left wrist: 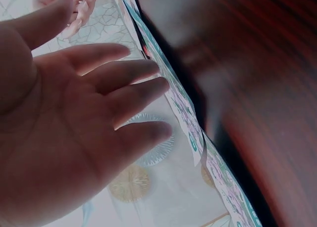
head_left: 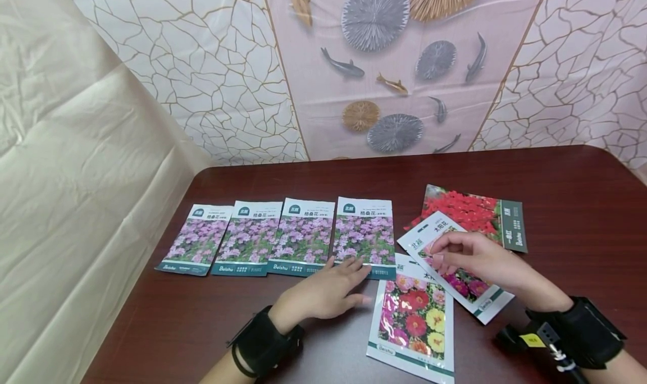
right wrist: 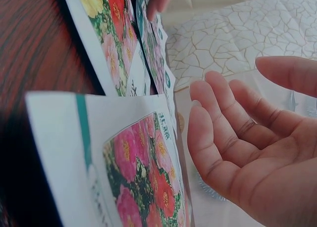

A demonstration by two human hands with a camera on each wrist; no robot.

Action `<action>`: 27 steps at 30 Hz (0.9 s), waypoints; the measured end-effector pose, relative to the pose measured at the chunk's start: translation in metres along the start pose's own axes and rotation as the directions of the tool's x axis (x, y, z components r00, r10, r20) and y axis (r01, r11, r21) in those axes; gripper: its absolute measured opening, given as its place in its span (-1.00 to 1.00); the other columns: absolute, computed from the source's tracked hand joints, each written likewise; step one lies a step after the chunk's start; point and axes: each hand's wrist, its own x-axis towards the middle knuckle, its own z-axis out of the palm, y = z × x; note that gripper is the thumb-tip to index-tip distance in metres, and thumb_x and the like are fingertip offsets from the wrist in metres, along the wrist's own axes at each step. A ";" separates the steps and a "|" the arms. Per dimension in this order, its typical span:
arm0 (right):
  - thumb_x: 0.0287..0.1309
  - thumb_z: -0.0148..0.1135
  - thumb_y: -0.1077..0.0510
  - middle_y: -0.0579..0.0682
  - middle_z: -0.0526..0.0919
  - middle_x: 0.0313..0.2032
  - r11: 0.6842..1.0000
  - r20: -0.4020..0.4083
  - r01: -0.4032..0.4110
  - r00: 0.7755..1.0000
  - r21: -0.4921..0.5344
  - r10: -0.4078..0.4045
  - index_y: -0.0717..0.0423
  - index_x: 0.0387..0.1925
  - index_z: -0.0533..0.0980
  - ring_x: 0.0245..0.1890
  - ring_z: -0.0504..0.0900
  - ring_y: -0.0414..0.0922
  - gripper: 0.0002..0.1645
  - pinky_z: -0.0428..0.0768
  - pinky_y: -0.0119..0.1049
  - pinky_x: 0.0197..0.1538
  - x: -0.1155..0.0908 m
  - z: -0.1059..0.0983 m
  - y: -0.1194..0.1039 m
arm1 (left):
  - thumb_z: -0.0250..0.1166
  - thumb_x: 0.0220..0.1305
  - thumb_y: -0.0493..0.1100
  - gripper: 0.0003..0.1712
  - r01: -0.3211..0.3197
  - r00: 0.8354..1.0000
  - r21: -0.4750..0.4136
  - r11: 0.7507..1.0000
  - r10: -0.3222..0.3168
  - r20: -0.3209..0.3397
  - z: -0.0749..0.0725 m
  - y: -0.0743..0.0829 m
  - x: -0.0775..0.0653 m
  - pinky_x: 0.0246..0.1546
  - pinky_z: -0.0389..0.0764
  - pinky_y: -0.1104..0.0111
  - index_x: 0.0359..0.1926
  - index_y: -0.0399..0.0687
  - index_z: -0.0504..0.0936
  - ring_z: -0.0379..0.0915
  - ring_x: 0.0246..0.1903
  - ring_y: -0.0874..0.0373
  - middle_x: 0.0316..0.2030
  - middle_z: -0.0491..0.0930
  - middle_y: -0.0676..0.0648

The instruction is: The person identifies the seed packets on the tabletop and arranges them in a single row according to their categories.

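My left hand has its fingers spread, with the fingertips at the lower edge of the rightmost purple-flower seed packet. The left wrist view shows that palm with nothing in it. Over a slanted white seed packet with pink flowers hovers my right hand, its fingers loosely bent. In the right wrist view its thumb stands apart from the fingers, and the hand holds nothing. Below lies another seed packet with red and yellow flowers, its top corners partly covered by neighbouring packets.
More purple-flower packets, such as the leftmost one, form a row to the left. A red-flower packet lies sideways behind the slanted one, partly covered by it. The dark wooden table meets a patterned cloth at its back edge.
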 end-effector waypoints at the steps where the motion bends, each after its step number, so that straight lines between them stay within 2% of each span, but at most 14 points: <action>1: 0.30 -0.01 0.26 0.26 0.58 -0.24 1.000 0.002 0.005 1.000 0.000 -0.005 0.46 -0.07 0.40 -0.37 0.60 -0.07 -0.70 0.61 -0.23 -0.30 0.000 0.000 0.000 | -0.06 0.35 0.15 -0.31 0.011 1.000 0.006 1.000 -0.011 0.015 0.000 0.000 0.000 0.31 -0.16 0.07 0.38 -0.04 0.07 -0.20 0.35 0.05 0.37 -0.02 -0.12; 5: 0.30 -0.02 0.26 0.27 0.57 -0.24 0.999 0.010 0.034 0.999 -0.003 -0.034 0.47 -0.08 0.40 -0.37 0.60 -0.07 -0.70 0.61 -0.23 -0.31 0.000 0.000 0.002 | -0.06 0.33 0.18 -0.29 0.038 0.998 0.028 0.999 -0.039 0.041 0.002 0.001 0.000 0.31 -0.13 0.09 0.38 -0.03 0.09 -0.20 0.35 0.05 0.37 -0.02 -0.12; 14: 0.30 -0.01 0.25 0.25 0.57 -0.27 0.997 0.017 0.068 0.998 -0.024 -0.067 0.47 -0.09 0.40 -0.42 0.59 -0.06 -0.70 0.61 -0.23 -0.36 0.000 0.001 0.003 | -0.04 0.32 0.18 -0.30 0.050 0.997 0.076 0.996 -0.054 0.055 0.001 0.004 -0.002 0.31 -0.07 0.13 0.36 -0.06 0.14 -0.17 0.35 0.07 0.37 -0.02 -0.10; 27: 0.30 -0.03 0.28 0.23 0.57 -0.29 0.997 0.031 0.081 0.996 -0.017 -0.081 0.46 -0.09 0.40 -0.41 0.58 -0.06 -0.72 0.60 -0.24 -0.35 0.000 0.000 0.005 | -0.02 0.31 0.17 -0.30 0.077 0.995 0.054 0.996 -0.080 0.055 -0.002 0.004 -0.004 0.30 -0.04 0.14 0.34 -0.09 0.17 -0.12 0.34 0.08 0.35 0.04 -0.10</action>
